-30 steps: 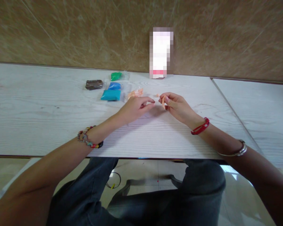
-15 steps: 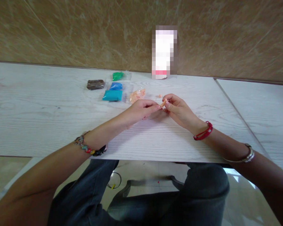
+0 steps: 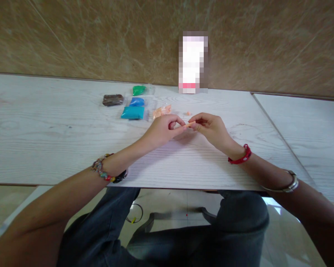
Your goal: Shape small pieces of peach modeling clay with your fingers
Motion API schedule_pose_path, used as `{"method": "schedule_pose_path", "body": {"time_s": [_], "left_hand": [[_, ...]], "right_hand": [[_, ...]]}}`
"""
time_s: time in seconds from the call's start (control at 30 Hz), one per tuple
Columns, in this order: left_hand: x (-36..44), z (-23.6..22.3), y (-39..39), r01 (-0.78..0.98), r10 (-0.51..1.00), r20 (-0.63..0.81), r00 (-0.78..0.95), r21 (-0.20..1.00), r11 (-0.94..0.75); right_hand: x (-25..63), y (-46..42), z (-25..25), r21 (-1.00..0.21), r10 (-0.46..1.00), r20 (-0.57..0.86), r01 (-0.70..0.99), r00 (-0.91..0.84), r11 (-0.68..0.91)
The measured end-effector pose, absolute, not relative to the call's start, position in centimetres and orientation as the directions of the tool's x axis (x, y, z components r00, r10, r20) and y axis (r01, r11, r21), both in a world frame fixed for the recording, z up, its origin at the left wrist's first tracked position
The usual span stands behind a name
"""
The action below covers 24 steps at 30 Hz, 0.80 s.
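A thin strip of peach modelling clay [image 3: 190, 124] spans the gap between my two hands above the white table [image 3: 161, 167]. My left hand [image 3: 167, 128] pinches its left end between thumb and forefinger. The other end is in the fingertips of my right hand [image 3: 208, 126]. Just behind the fingers lies a small peach clay bit [image 3: 188, 113]. A clear packet of peach clay [image 3: 161, 111] rests behind my left hand, which hides its lower part.
Left of my hands lie packets of clay: teal [image 3: 132, 112], blue [image 3: 137, 101], green [image 3: 139, 90] and brown [image 3: 113, 99]. At the back, a blurred-out bright upright object [image 3: 192, 63] leans by the brown marbled wall [image 3: 100, 40].
My left hand has moved right and taken hold of the clay strip, which my right hand alone held before. The strip has turned from upright to nearly level.
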<state>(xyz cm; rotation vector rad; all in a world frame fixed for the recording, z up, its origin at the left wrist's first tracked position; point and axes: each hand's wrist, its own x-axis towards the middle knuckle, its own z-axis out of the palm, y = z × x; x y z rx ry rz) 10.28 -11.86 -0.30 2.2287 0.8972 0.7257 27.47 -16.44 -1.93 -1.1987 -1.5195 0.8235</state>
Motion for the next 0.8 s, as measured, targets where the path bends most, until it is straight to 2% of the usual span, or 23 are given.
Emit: {"method": "schedule_pose_path", "body": {"time_s": [0.23, 0.37, 0.5, 0.8], "left_hand": [[10.3, -0.48, -11.75, 0.371, 0.714, 0.29, 0.638, 0.697, -0.614], [10.25, -0.26, -11.91, 0.388, 0.703, 0.331, 0.629, 0.651, -0.653], [10.3, -0.05, -12.39, 0.39, 0.678, 0.374, 0.633, 0.602, -0.697], [10.31, -0.32, -12.2, 0.381, 0.708, 0.358, 0.609, 0.65, -0.657]], "right_hand": [[27.3, -16.51, -2.24, -0.893, 0.951, 0.31, 0.346, 0.01, 0.288], [27.41, -16.44, -2.07, -0.907, 0.953, 0.302, 0.297, -0.029, 0.297], [27.51, -16.39, -2.01, -0.896, 0.955, 0.295, 0.336, -0.035, 0.29], [27.34, -16.52, -1.93, -0.888, 0.938, 0.347, 0.325, 0.011, 0.324]]}}
